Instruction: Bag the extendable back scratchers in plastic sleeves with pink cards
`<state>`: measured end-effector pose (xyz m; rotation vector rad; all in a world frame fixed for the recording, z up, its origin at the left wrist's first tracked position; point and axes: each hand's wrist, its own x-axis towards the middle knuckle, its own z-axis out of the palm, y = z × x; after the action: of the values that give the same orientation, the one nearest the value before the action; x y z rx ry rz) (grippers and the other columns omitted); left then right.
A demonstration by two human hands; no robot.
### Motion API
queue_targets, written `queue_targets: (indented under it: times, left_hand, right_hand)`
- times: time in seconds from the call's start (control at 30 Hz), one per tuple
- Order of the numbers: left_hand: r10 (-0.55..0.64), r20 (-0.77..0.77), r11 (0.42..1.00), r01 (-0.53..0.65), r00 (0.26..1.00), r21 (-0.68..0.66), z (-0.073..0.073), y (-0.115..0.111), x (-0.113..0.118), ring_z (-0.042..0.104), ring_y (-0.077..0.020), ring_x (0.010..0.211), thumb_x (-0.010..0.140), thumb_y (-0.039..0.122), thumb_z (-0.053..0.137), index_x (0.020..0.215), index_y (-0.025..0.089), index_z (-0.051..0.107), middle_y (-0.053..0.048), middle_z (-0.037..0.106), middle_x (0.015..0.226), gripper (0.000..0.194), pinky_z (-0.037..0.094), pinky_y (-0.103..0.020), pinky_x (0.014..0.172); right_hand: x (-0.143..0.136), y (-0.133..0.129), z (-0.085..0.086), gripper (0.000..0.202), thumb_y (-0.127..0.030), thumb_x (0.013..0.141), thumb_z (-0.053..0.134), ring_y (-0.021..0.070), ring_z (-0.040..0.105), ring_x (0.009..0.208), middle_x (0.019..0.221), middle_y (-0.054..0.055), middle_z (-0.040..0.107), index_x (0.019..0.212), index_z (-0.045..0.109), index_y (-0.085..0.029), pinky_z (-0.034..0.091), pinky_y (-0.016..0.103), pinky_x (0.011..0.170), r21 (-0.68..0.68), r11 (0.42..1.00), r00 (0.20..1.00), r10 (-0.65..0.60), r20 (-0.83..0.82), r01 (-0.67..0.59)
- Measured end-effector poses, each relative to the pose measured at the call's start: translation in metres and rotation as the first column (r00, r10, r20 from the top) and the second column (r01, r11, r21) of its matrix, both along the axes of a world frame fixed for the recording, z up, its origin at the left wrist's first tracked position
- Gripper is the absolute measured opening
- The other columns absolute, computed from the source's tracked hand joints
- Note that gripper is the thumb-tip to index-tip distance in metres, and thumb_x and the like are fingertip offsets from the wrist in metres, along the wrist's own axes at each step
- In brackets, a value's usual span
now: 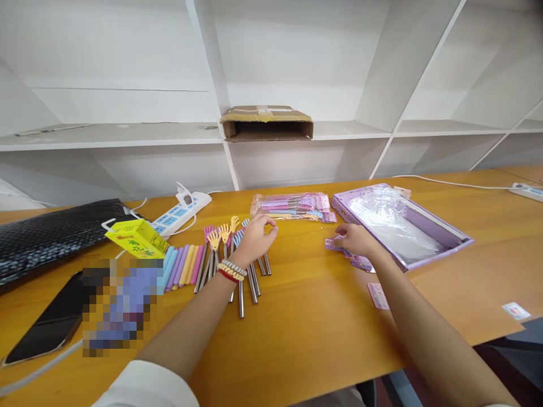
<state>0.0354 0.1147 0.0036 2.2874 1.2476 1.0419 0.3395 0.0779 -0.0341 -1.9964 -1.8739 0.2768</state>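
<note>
My left hand (pixel 257 238), with coil bands at the wrist, hovers over the table beside the back scratchers. Its thumb and index finger curl together into a ring, and nothing shows between them. Under and left of it lie several metal-handled back scratchers with yellow, pink and blue claw heads (pixel 214 237). My right hand (pixel 355 238) is at a small pile of purple printed cards (pixel 361 263), fingers closed at the edge of one card; the fingertips are partly hidden. Another card (pixel 377 296) lies closer to me. Pastel foam-like tubes (pixel 182 264) lie in a row at left.
Bagged back scratchers (pixel 292 206) lie at the back. A purple box (pixel 441 257) with clear plastic is at right. A yellow carton (pixel 138 238), power strip (pixel 182 213), phone (pixel 51 319) and black bubble bag (pixel 63 234) are at left. A cardboard box (pixel 267 116) sits on the shelf.
</note>
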Motion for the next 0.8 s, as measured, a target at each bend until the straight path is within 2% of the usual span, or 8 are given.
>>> queue_targets:
  times: [0.13, 0.27, 0.33, 0.47, 0.6, 0.7, 0.8]
  left_hand:
    - [-0.081, -0.095, 0.997, 0.079, 0.992, -0.025, 0.0, -0.03, -0.017, 0.055, -0.0201, 0.086, 0.078, 0.02, 0.05, 0.08, 0.019, 0.057, -0.005, 0.058, 0.086, 0.008, 0.042, -0.035, 0.083]
    - [-0.177, -0.226, 0.983, 0.181, 0.958, -0.005, -0.004, -0.056, -0.034, 0.054, -0.021, 0.09, 0.081, 0.02, 0.047, 0.083, 0.02, 0.058, -0.006, 0.059, 0.09, 0.012, 0.041, -0.037, 0.086]
    - [-0.191, -0.269, 0.98, 0.197, 0.944, -0.005, -0.007, -0.067, -0.04, 0.053, -0.0219, 0.092, 0.082, 0.02, 0.046, 0.084, 0.02, 0.059, -0.007, 0.059, 0.092, 0.014, 0.04, -0.038, 0.088]
    - [-0.178, -0.267, 0.983, 0.183, 0.947, -0.006, -0.01, -0.087, -0.043, 0.054, -0.0227, 0.094, 0.083, 0.021, 0.044, 0.086, 0.02, 0.06, -0.008, 0.06, 0.093, 0.016, 0.039, -0.041, 0.091]
    - [-0.21, -0.166, 0.975, 0.194, 0.964, -0.108, -0.001, -0.122, -0.054, 0.055, -0.0225, 0.098, 0.083, 0.025, 0.048, 0.092, 0.023, 0.062, -0.008, 0.061, 0.099, 0.017, 0.041, -0.038, 0.091]
    - [-0.204, -0.134, 0.933, 0.151, 0.97, -0.327, 0.008, -0.158, -0.089, 0.057, -0.0213, 0.096, 0.08, 0.032, 0.053, 0.096, 0.029, 0.063, -0.005, 0.063, 0.102, 0.019, 0.045, -0.034, 0.085]
    - [-0.129, -0.147, 0.827, 0.025, 0.981, -0.562, 0.009, -0.188, -0.157, 0.061, -0.0211, 0.084, 0.072, 0.035, 0.062, 0.097, 0.035, 0.065, -0.002, 0.067, 0.095, 0.025, 0.05, -0.032, 0.074]
  right_hand:
    - [-0.009, -0.003, -0.006, 0.032, -0.032, 0.063, 0.064, 0.0239, 0.062, 0.082, 0.091, 0.01, 0.068, 0.092, 0.068, -0.018, 0.043, 0.03, 0.069, 0.056, 0.997, 0.998, -0.057, 0.038, 0.055]
    - [-0.023, -0.01, -0.019, 0.027, -0.026, 0.071, 0.052, 0.0243, 0.058, 0.09, 0.093, 0.01, 0.067, 0.091, 0.066, -0.016, 0.042, 0.033, 0.078, 0.304, 0.936, 0.981, -0.192, 0.014, 0.178]
    - [-0.027, -0.014, -0.027, 0.025, -0.026, 0.072, 0.049, 0.0242, 0.058, 0.089, 0.089, 0.01, 0.067, 0.086, 0.066, -0.015, 0.042, 0.034, 0.08, 0.358, 0.918, 0.982, -0.188, 0.006, 0.174]
    - [-0.027, -0.019, -0.036, 0.023, -0.027, 0.071, 0.049, 0.0217, 0.059, 0.082, 0.085, 0.009, 0.068, 0.081, 0.067, -0.016, 0.042, 0.033, 0.078, 0.338, 0.936, 0.995, -0.099, -0.016, 0.099]
    - [-0.027, -0.021, -0.036, 0.023, -0.028, 0.071, 0.049, 0.0206, 0.06, 0.078, 0.083, 0.007, 0.068, 0.079, 0.068, -0.016, 0.043, 0.032, 0.076, 0.314, 0.944, 0.994, -0.082, -0.067, 0.099]
    - [-0.027, -0.023, -0.033, 0.023, -0.028, 0.071, 0.049, 0.0217, 0.06, 0.081, 0.084, 0.008, 0.068, 0.078, 0.068, -0.016, 0.042, 0.033, 0.078, 0.359, 0.927, 0.993, -0.09, -0.072, 0.11]
    - [-0.028, -0.024, -0.03, 0.023, -0.029, 0.071, 0.05, 0.0223, 0.059, 0.081, 0.083, 0.008, 0.068, 0.077, 0.068, -0.016, 0.042, 0.034, 0.078, 0.375, 0.921, 0.993, -0.08, -0.087, 0.107]
